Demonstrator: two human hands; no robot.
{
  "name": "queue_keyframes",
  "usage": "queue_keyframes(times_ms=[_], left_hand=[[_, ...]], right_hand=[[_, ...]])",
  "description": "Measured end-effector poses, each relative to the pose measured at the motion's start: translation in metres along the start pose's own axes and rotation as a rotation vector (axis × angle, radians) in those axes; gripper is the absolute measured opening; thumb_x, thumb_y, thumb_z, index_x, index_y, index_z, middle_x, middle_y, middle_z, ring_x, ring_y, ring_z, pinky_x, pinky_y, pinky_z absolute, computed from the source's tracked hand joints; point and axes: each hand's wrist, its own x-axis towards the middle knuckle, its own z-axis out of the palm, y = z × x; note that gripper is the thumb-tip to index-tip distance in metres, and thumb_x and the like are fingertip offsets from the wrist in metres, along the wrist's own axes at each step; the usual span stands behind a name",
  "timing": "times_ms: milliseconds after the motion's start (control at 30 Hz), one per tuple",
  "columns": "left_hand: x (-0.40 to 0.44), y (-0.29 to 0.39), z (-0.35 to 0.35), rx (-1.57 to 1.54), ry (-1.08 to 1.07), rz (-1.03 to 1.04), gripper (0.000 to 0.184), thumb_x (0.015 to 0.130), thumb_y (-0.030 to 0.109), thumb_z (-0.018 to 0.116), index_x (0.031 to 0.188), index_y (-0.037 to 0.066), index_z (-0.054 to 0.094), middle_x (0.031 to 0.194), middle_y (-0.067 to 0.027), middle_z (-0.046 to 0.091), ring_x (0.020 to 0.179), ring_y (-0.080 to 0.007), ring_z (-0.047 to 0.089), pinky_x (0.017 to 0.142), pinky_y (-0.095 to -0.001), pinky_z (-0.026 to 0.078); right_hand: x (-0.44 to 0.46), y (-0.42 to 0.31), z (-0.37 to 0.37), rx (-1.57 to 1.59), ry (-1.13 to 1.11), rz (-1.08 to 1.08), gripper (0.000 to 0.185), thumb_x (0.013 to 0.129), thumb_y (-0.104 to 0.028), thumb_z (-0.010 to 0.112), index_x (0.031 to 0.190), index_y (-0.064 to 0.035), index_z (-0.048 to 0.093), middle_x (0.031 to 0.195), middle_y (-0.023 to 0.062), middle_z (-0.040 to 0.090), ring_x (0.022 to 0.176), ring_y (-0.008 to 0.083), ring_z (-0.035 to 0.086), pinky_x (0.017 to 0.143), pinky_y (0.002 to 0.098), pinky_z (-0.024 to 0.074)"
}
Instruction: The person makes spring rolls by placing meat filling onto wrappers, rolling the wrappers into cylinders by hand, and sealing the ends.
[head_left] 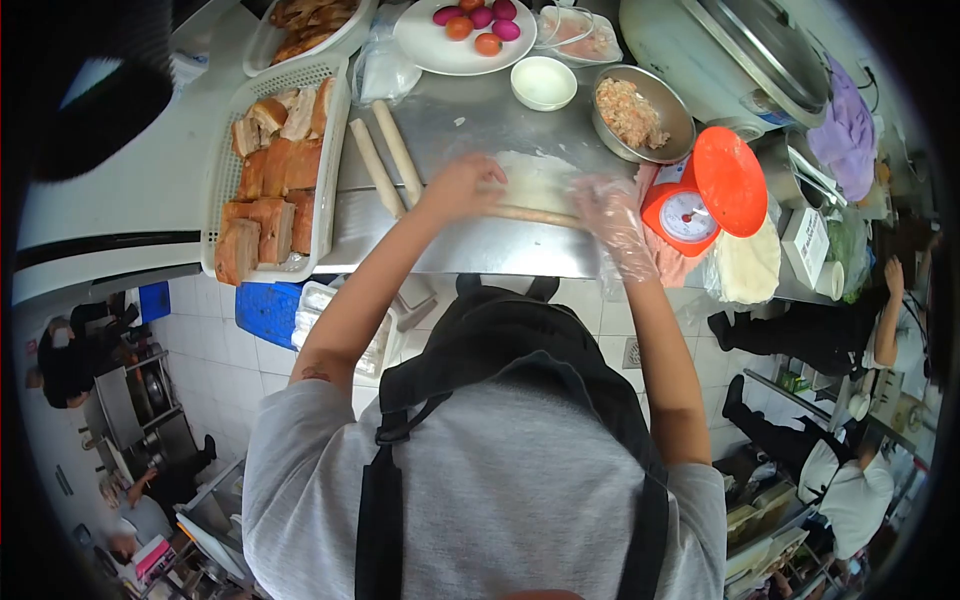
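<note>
A thin, pale sheet of dough (533,178) is laid on the metal worktop (450,110) in the upper middle of the frame, with loose flour around its upper edge. A wooden rolling pin (540,215) lies crosswise along the dough's lower edge, close to the front edge of the worktop. Its left end is reached by the bare left hand (467,188), which is blurred; whether the fingers are closed round the wood cannot be told. The right hand (607,210), covered by a clear plastic glove, is placed at the pin's right end and is also blurred, so its grip cannot be told either.

Two more wooden rods (388,155) are set side by side, slanted, left of the left hand. Farther left, a white basket (343,110) is filled with slabs of browned meat (275,168). At the top of the frame, purple and orange-red balls (480,17) are held on a white plate (425,40), and a small white bowl (543,95) is placed to its lower right. In the upper right, a chunky pinkish filling (630,112) is held in a metal bowl (677,100). Below it, an orange-red dial scale (687,216) is set on a pink cloth (672,258), just right of the gloved hand. Other people are seen at both sides of the frame, well apart from the worktop.
</note>
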Motion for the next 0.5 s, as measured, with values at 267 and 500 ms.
queue_keyframes(times_ms=[267, 500], left_hand=[[-0.022, -0.001, 0.012, 0.081, -0.235, -0.051, 0.040, 0.065, 0.024, 0.089, 0.092, 0.007, 0.065, 0.098, -0.0130, 0.063, 0.102, -0.0315, 0.060, 0.090, -0.0411, 0.050], [-0.023, -0.018, 0.000, -0.002, -0.285, -0.099, 0.034, 0.069, 0.015, 0.086, 0.096, 0.005, 0.070, 0.096, -0.0117, 0.067, 0.090, -0.0247, 0.065, 0.083, -0.0370, 0.054]], right_hand=[[0.018, -0.054, 0.042, -0.103, -0.527, 0.019, 0.031, 0.080, -0.028, 0.076, 0.100, -0.0043, 0.073, 0.096, 0.0197, 0.069, 0.097, 0.0360, 0.066, 0.084, 0.0462, 0.0514], [0.003, 0.004, -0.015, -0.287, -0.527, -0.077, 0.034, 0.079, -0.029, 0.077, 0.103, -0.0043, 0.073, 0.096, 0.0211, 0.069, 0.094, 0.0369, 0.066, 0.085, 0.0472, 0.0500]])
